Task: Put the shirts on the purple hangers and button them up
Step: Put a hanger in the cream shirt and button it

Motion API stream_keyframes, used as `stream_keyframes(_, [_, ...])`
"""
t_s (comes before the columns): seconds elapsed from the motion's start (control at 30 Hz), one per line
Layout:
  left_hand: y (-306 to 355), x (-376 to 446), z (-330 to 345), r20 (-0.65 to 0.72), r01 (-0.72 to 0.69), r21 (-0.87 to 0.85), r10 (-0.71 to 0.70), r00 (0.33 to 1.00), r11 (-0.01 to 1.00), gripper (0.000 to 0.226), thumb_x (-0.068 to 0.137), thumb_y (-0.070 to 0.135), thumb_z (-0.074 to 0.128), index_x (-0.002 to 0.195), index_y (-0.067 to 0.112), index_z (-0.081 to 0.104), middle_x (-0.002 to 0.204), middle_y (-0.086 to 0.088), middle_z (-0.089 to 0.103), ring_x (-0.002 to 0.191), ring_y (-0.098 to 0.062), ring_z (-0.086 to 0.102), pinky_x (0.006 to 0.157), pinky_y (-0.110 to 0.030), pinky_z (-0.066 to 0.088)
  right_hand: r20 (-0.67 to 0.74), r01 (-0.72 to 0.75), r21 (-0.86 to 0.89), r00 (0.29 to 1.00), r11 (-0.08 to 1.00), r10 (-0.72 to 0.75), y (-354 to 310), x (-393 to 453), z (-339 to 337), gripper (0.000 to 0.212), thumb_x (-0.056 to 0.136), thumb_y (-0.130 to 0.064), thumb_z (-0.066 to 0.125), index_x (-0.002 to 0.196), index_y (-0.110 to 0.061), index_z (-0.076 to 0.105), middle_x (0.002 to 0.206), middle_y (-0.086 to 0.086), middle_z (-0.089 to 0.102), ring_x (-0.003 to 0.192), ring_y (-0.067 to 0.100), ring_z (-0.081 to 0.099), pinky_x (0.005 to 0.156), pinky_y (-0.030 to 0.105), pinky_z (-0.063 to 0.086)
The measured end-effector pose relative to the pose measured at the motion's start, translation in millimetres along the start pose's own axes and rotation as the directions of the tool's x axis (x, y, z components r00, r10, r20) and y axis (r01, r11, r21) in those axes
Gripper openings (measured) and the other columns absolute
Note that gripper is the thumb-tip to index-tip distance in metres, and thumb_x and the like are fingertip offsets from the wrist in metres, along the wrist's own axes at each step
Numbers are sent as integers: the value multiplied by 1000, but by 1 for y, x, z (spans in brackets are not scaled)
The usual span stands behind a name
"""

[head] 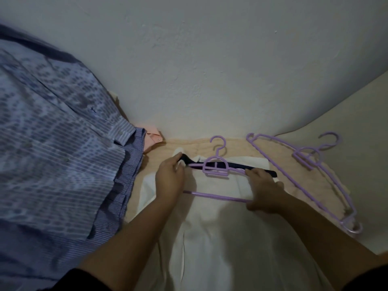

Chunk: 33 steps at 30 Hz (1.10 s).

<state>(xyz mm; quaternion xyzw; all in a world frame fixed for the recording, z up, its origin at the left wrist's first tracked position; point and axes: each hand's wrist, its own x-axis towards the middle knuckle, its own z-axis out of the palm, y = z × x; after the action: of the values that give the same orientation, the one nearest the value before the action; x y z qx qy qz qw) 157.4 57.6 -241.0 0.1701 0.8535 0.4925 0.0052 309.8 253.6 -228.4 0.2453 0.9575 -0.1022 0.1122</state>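
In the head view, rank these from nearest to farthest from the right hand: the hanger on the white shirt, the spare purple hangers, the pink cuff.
1. Hanger on the white shirt: in the right hand.
2. Spare purple hangers: right.
3. Pink cuff: far left, by the striped shirt.

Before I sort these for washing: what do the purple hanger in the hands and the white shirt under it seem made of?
The purple hanger looks like moulded plastic: one even colour, smooth rounded bars with a slight sheen. The white shirt looks like thin woven cloth, perhaps cotton, matte, lying in soft folds; the dim light leaves the fibre open. Both hands grip the hanger.
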Motion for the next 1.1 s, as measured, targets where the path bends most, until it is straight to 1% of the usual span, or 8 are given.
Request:
stream_keyframes(0.2, [2,-32,20,60,-94,-68,98,993,993,36,92,14,53,126,22,64,104,-6,70,92,-19,63,78,-23,45,-28,26,67,999,997,-24,-22,9,15,100,76,-41,72,150,-21,7,154,0,11,140,23,17,109,45,28])
stream_keyframes(0.3, [-21,-42,29,218,15,172,-53,974,985,35,87,26,54,120,30,64,107,1,68,97,-19,62,77,-28,48,-12,40,73,999,996,-39,-17,15,32,97,79,-52,66,151,-22,7,158,1,8,144,21,12,112,43,27])
stream_keyframes(0.4, [-27,-46,29,105,9,521,-75,992,853,45,85,44,56,129,36,54,136,10,50,123,-19,40,95,-37,31,-59,76,63,996,995,-73,-6,17,36,88,78,-59,63,149,-26,22,155,2,23,141,20,22,111,36,29])
stream_keyframes(0.53, [-17,-33,31,195,-245,473,170,966,846,63,80,54,58,139,38,42,151,10,32,135,-17,25,103,-36,17,-162,14,167,987,986,13,19,29,29,63,83,-51,60,139,-25,45,147,3,39,134,21,34,110,32,26])
stream_keyframes(0.63, [-13,-10,44,419,-494,395,326,847,775,77,72,62,66,140,33,44,149,9,36,137,-17,31,106,-33,22,-217,-113,200,964,973,157,46,45,35,74,68,-63,33,126,-24,60,135,4,53,126,24,44,107,34,32])
stream_keyframes(0.87, [-18,30,71,789,-656,437,88,608,615,124,57,83,64,153,32,5,162,2,4,148,-19,2,116,-39,4,-209,-216,409,924,887,321,63,41,22,44,76,-31,63,119,-22,64,115,11,65,108,31,57,91,35,44])
stream_keyframes(1.0, [-24,37,74,774,-657,470,82,628,589,150,24,104,32,153,33,1,162,-4,-3,148,-24,-2,116,-45,3,-211,-157,513,930,844,301,62,39,23,43,83,-8,60,125,-16,59,127,8,61,116,25,55,94,29,39])
stream_keyframes(1.1, [-25,40,77,745,-612,492,64,664,619,141,33,97,37,153,32,2,162,-4,0,148,-25,3,116,-45,5,-236,-126,565,922,815,306,61,38,22,39,88,-1,53,126,-8,59,131,11,58,119,25,53,89,18,32])
